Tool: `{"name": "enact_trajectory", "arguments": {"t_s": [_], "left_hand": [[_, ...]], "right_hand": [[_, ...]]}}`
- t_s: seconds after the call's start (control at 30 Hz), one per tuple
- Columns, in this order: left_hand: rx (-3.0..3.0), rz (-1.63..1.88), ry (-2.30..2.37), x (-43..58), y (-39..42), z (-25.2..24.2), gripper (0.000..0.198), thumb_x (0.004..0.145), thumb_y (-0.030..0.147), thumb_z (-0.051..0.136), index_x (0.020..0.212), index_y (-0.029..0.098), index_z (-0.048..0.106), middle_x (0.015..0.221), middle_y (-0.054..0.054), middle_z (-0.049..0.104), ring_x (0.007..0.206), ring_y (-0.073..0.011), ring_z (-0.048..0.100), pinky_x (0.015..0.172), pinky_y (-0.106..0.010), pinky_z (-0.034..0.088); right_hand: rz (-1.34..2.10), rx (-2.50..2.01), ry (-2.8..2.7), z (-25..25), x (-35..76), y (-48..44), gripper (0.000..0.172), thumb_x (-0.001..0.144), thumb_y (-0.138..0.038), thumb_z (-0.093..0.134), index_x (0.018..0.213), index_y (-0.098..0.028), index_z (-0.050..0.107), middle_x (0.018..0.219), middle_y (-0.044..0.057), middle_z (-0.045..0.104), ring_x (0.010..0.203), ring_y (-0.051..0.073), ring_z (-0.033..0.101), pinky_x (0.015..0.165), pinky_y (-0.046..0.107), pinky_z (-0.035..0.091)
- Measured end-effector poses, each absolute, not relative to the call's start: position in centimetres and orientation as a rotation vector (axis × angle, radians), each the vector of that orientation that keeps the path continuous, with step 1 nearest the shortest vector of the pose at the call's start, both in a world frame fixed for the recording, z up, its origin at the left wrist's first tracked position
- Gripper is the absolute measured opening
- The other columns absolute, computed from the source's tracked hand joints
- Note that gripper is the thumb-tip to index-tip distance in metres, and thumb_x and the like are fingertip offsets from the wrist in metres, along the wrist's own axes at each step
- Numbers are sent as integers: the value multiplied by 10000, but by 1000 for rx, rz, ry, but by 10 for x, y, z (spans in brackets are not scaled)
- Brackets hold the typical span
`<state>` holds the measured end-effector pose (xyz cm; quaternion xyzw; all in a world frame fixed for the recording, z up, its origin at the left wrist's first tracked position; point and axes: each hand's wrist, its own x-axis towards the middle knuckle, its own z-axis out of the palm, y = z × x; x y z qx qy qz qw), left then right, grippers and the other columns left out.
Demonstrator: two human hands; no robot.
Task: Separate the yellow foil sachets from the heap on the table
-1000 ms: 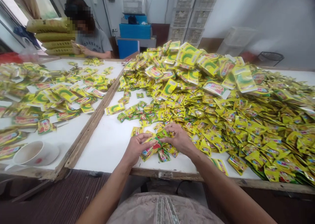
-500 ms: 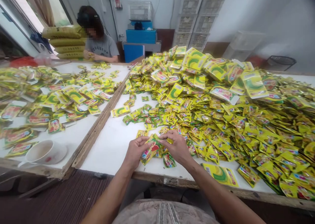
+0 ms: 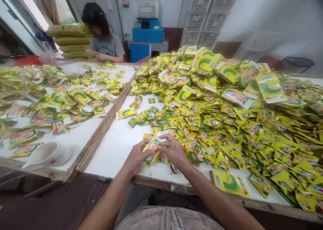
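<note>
Between my two hands is a yellow-and-green printed packet, held just above the white tabletop. My left hand pinches its left side with thumb and fingers. My right hand grips the right side, fingers bent over the upper edge, where a whitish part shows. Small yellow packets lie under and beyond the hands, partly hidden by them. Close to my right wrist lies a small green packet. A larger flat yellow packet rests by the front edge, right of my right forearm.
A big heap of yellow packets covers the right side. Wooden edging divides this table from the left one, which holds more packets and a white cup. Across from me sits a co-worker, near stacked sacks.
My right fingers have shifted over the packet's top edge, and a whitish part now shows there. The packet has turned somewhat. The whole view has shifted slightly.
</note>
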<state>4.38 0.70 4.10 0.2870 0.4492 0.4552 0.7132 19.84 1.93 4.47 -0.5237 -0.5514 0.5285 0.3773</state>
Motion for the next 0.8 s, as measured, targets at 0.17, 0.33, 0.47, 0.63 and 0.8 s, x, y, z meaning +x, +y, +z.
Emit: {"name": "enact_trajectory", "arguments": {"t_s": [0.17,0.33,0.47,0.63,0.8], "left_hand": [[714,999,1040,44,7,35,332,585,290,791,853,115,703,760,-41,722,636,-134,625,607,-209,466],[602,1001,1070,42,11,28,367,543,266,810,864,123,704,700,-36,714,603,-132,624,583,-203,467],[564,1012,1116,39,22,35,363,495,259,826,809,120,706,689,-48,716,558,-131,619,543,-203,465],[626,1019,1148,45,23,38,354,495,266,818,803,133,706,665,-32,707,554,-132,618,539,-204,464],[896,1039,1403,36,30,38,388,510,368,780,792,110,713,655,-64,703,539,-186,623,508,-270,483]], "right_hand": [[1171,-1417,-1687,52,199,27,396,704,-169,579,1097,-211,543,874,37,689,875,200,624,793,365,440],[1407,-1322,-1864,57,206,38,515,785,-222,517,1292,-217,424,818,12,705,754,182,618,751,354,443],[1413,-1205,-1743,59,210,48,539,805,-263,501,1326,-195,382,1021,76,675,885,192,619,770,332,456],[1376,-1150,-1796,58,205,51,516,796,-284,538,1285,-190,401,880,48,696,853,187,628,819,356,442],[1314,-1152,-1754,57,209,58,436,819,-267,486,1245,-177,450,852,45,703,932,200,611,796,347,450]]}}
